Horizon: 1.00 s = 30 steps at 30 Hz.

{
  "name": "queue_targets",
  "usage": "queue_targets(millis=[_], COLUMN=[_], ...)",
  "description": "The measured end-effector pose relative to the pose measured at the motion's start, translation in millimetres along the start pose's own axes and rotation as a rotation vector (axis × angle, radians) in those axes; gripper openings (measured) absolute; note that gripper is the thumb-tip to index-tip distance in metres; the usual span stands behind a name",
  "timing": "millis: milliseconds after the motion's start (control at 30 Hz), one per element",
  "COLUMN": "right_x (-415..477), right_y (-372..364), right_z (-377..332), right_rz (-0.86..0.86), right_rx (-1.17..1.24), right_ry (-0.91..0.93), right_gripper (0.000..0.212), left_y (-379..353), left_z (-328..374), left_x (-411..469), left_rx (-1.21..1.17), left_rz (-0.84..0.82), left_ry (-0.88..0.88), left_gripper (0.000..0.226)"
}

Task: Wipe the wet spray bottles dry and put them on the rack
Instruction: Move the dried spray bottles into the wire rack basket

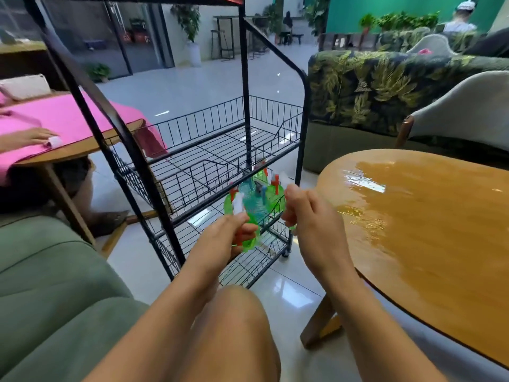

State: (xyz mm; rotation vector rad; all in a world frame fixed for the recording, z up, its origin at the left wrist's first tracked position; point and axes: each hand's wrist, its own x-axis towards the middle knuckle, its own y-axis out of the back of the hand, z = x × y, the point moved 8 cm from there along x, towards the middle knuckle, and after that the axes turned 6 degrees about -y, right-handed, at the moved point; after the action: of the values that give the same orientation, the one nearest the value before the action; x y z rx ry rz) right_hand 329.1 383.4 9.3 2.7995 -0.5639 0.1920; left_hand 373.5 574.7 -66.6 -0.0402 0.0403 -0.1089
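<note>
At frame centre, left hand (224, 234) gripped a green spray bottle (251, 239), nozzle uppermost, before black rack (246, 78); right hand (309, 216) curled, grip indiscernible; glossy wooden table (413, 230) at right

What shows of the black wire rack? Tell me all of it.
The black wire rack is a tall dark metal tube frame carrying stacked wire-grid basket shelves with low railed sides. It stands upright on the tiled floor, between a green sofa and a wooden table. Green and blue spray bottles stand on a lower shelf. The left hand holds a green bottle before it, beside the right hand; contact cannot be told.
</note>
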Motion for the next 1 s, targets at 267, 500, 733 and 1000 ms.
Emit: queue_targets(millis=[267,500,733,1000], right_x=[5.8,12.0,16.8,17.7], right_y=[-36.2,-64.2,-75.6,-86.5], right_z=[48.9,72.5,92.1,104.4], right_rz=[-0.115,-0.151,-0.137,-0.104], right_rx=[0.352,0.322,0.31,0.387], right_ry=[-0.214,-0.182,-0.177,-0.204], right_gripper=[0.059,0.06,0.05,0.046], left_y=[29.2,29.3,37.7,51.0], left_z=[-27.5,-29.9,-59.1,-79.7], left_x=[25.3,40.2,49.1,96.4], left_rx=[0.053,0.267,0.267,0.008], left_rz=[0.183,0.209,0.217,0.403], left_ry=[-0.036,-0.15,-0.082,0.064], left_gripper=[0.029,0.01,0.011,0.034])
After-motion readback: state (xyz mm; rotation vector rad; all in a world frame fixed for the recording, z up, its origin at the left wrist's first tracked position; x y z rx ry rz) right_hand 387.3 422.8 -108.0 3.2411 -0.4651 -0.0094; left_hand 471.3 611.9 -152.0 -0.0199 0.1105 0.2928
